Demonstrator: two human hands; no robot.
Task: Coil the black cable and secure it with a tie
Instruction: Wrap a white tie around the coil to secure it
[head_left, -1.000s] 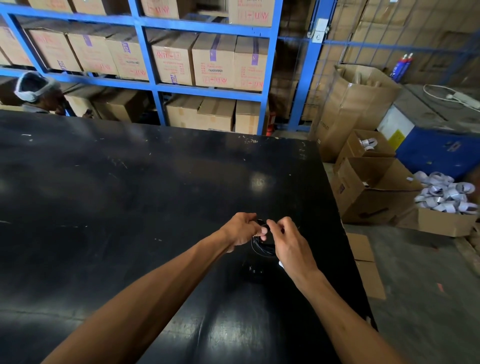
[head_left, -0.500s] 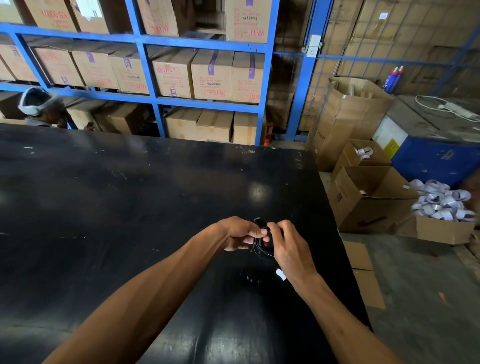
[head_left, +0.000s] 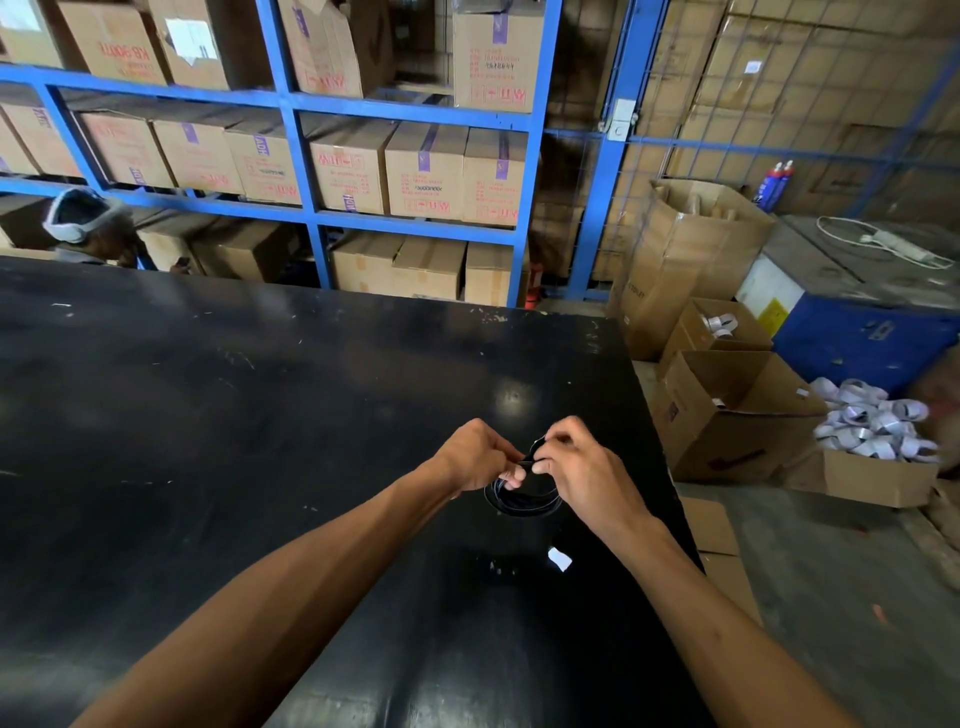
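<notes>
We pinch the black cable loops above the table with our left hand and right hand, so we should hold tight and wrap the tie snugly.

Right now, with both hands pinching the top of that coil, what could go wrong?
1. The black cable hangs as loose loops below the left hand and right hand; if either pinch slackens, the loops could spring apart.
2. The tie is too small to see clearly, so it may miss some loops.
3. The hands work near the black table right edge; a dropped coil might fall to the floor.
</notes>
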